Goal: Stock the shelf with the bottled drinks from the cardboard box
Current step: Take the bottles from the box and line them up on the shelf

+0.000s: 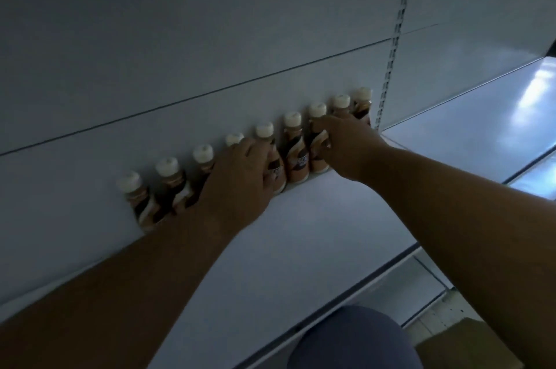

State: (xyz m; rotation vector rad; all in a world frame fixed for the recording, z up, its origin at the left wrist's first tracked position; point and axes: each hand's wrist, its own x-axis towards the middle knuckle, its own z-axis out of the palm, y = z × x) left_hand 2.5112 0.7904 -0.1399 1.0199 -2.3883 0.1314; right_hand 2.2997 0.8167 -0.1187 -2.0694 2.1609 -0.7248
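1. Head view: we see a white shelf (pixel 316 227) with a row of bottled drinks (pixel 293 155) standing upright along its back panel (pixel 210 37). We count nine cream-coloured caps; the bottles stand close side by side, but the dim light prevents us from confirming whether neighbours touch.

2. Our left hand (pixel 240 185) lies against the middle of the row with fingers spread over the bottle fronts. It covers most of the fourth bottle from the left, leaving only that bottle's cap visible. We cannot tell whether the fingers grip any bottle or merely press against them.

3. Our right hand (pixel 346 146) reaches to the right part of the row. Its fingers curl around the body of the seventh bottle (pixel 317 140), closed on it. The back of this hand hides the lower bodies of the two rightmost bottles.

4. The left forearm crosses in front of the leftmost bottles and conceals their bases.

5. Label text on the brown-and-cream wrappers is too blurred to read.

6. A slotted upright (pixel 394 37) runs beside the rightmost bottle.

7. The cardboard box (pixel 469 341) appears at the lower right, cut off by the frame edge and partly hidden behind the right forearm; its contents are out of sight.

8. A blue-clad knee (pixel 352 341) occupies the bottom centre.
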